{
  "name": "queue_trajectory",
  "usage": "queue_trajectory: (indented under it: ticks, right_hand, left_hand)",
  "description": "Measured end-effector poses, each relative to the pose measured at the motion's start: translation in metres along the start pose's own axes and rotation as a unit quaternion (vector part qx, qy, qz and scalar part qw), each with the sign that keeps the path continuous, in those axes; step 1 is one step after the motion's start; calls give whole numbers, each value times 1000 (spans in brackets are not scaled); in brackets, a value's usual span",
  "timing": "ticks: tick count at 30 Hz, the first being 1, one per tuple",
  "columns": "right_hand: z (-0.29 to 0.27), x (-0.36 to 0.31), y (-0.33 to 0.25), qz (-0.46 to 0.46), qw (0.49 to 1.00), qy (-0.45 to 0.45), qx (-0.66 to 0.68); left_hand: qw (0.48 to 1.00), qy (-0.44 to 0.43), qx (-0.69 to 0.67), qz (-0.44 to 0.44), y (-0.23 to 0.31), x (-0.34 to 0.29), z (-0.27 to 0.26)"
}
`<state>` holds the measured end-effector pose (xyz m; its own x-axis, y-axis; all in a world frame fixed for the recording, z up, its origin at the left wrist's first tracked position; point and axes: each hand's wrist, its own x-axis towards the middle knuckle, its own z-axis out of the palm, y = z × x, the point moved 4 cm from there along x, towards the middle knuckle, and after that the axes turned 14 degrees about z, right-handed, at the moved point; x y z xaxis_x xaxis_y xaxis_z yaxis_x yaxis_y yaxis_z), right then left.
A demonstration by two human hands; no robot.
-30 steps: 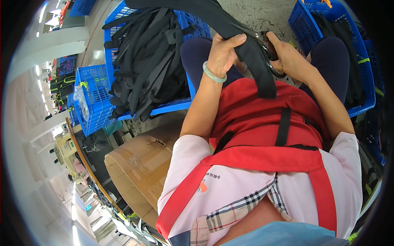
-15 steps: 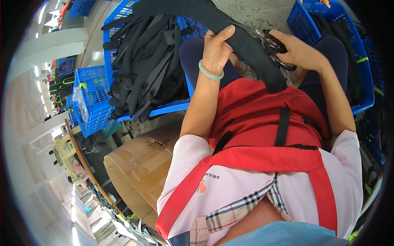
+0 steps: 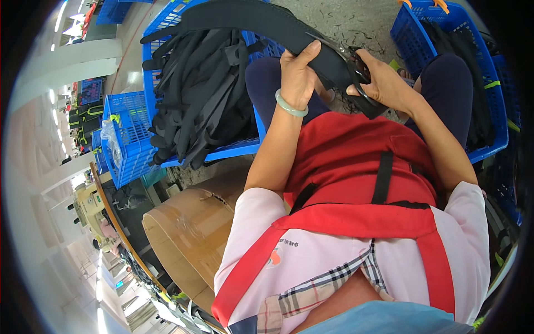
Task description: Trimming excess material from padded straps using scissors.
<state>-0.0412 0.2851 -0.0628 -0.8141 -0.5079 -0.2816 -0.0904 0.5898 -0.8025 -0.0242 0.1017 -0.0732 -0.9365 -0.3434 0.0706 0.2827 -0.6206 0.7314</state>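
A long curved black padded strap (image 3: 250, 23) arches over the blue basket on the left and runs down between my knees. My left hand (image 3: 297, 72) is closed on its edge, thumb on top. In my right hand (image 3: 387, 83) is a pair of scissors (image 3: 360, 92) with dark loop handles, fingers in the loops. Their metal blades lie over the strap and point up and left, toward my left thumb. Whether the blades are cutting anything cannot be made out. The strap's near end sits beneath the scissors, just above my red apron (image 3: 345, 161).
To the left, a blue plastic basket (image 3: 208, 157) holds a heap of black straps (image 3: 197, 94). Another blue basket (image 3: 498, 94) with black pieces stands at the right. A smaller blue crate (image 3: 130, 133) and a cardboard carton (image 3: 189, 222) stand left. Dark scraps litter the floor (image 3: 345, 22).
My right hand has turned and brought the scissors left and across the strap. The strap's near end has shifted up, away from my apron. My left hand keeps its hold, slightly lower.
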Motion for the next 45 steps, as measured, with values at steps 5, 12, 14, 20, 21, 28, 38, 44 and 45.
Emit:
queue_trajectory:
  ticks: [5, 12, 14, 20, 21, 28, 38, 44, 45]
  right_hand:
    - [1, 3, 2, -3, 1000, 1, -28]
    - [-5, -5, 10, -53, 998, -5, -15]
    - [-2, -4, 12, -59, 998, 10, -12]
    - [1, -1, 1, -46, 998, 26, -18]
    - [2, 0, 1, -42, 999, 21, -15]
    - [4, -4, 1, -10, 1000, 16, 24]
    - [8, -5, 4, -23, 997, 30, 68]
    - [6, -1, -6, 5, 999, 7, 34]
    - [6, -1, -7, 18, 1000, -5, 12]
  left_hand:
    - [999, -22, -13, -28, 1, -1, 2]
    - [999, -35, -20, -23, 3, 0, -1]
    - [999, -35, -28, -30, 2, -1, 1]
    - [997, -62, -31, -26, 4, -3, 3]
    - [997, -62, -30, -26, 4, -3, 2]
    - [997, -54, -35, -38, 0, -2, 2]
    - [995, -97, 2, -7, 14, 13, -1]
    - [997, -77, -1, -8, 10, 4, 3]
    - [997, -72, -5, -11, 11, 4, 4]
